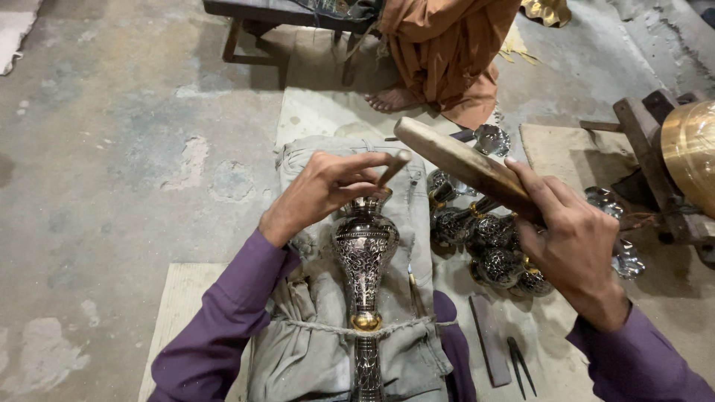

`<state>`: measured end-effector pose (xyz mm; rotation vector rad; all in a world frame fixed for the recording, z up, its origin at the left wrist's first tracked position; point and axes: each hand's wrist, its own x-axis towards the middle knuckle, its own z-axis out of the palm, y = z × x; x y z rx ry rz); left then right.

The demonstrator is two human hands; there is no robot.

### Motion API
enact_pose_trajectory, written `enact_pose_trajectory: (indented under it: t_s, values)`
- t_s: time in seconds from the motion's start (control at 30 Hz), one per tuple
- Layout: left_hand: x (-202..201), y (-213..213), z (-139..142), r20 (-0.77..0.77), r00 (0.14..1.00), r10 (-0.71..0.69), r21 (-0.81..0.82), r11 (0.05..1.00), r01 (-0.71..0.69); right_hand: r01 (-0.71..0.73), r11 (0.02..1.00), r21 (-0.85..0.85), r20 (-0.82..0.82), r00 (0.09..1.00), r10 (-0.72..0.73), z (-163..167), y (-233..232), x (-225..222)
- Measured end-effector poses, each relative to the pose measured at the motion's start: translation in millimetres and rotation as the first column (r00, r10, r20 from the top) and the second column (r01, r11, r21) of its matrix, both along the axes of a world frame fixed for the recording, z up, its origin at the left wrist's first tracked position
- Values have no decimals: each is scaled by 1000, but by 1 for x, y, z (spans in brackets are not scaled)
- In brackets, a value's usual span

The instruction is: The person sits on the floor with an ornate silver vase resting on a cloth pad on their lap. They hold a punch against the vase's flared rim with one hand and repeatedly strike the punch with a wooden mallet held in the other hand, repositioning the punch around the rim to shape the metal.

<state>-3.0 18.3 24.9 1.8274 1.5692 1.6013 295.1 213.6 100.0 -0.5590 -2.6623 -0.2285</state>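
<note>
Purple sleeves are seen nearest the camera, with a grey cloth (313, 350) laid over the lap and tied by a cord. Item one: an engraved metal vase (364, 253), laid lengthwise on the cloth, neck pointing away, a brass ring at its narrow waist. Item two: a thin chisel (392, 168), pinched in the closed grip of the left hand (320, 190) and set at a slant against the vase neck. Item three: a wooden mallet (462, 164), clasped in the closed grip of the right hand (570, 246) and raised above the chisel head. Item four: a cluster of similar engraved pieces (491, 249) on the floor to the right, beside a flat file (490, 339) and small dividers (520, 365). Judgement: light, square taps are best given with the chisel tip kept seated, and the vase steadied against the cloth.
</note>
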Motion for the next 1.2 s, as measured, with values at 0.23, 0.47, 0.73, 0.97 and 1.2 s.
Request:
enact_pose_trajectory:
  t_s: [0.23, 0.47, 0.73, 0.97, 1.2]
  values:
    - [3, -2, -18, 37, 996, 84, 123, 988, -88, -50, 984, 169, 373, 928, -17, 0, 9, -14]
    - [5, -5, -21, 74, 989, 124, 114, 985, -132, -218, 965, -148, -157, 968, 195, 29, 9, -21]
    - [6, -6, -22, 89, 988, 130, 100, 985, -138, -308, 951, -27, -163, 940, 300, 48, 9, -33]
    - [5, -7, -16, 82, 990, 118, 86, 988, -125, -178, 984, -21, -41, 983, 177, 46, 8, -31]
    - [5, -8, -14, 73, 993, 98, 96, 990, -105, -162, 976, -147, -72, 986, 153, 41, 9, -33]
